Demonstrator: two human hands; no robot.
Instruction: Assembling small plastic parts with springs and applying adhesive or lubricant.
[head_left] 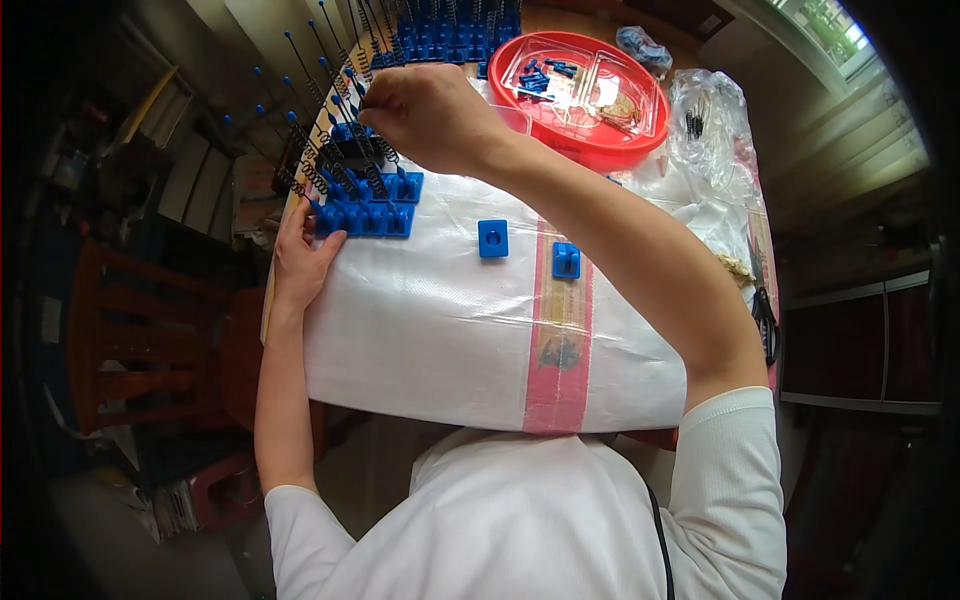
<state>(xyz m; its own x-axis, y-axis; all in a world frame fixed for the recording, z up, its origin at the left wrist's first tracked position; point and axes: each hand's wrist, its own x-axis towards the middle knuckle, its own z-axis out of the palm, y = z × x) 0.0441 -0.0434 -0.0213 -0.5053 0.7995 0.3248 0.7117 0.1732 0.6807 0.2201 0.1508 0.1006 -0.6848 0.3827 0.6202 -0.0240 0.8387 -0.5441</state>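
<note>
Short rows of blue plastic blocks stand side by side at the table's left, with black coil springs and thin blue-tipped rods rising from them. My left hand grips the near left corner block, its thumb along the front edge and its fingers round the left side. Above the rows, my right hand is closed in a pinch among the rod tips; what sits between its fingertips is hidden. Two loose blue blocks lie apart on the white sheet: one with a round hole, the other with a raised middle.
A red round tray at the back holds a clear box with small blue pieces. More blue blocks with springs stand at the far edge. Clear plastic bags lie at the right. A wooden chair stands left of the table.
</note>
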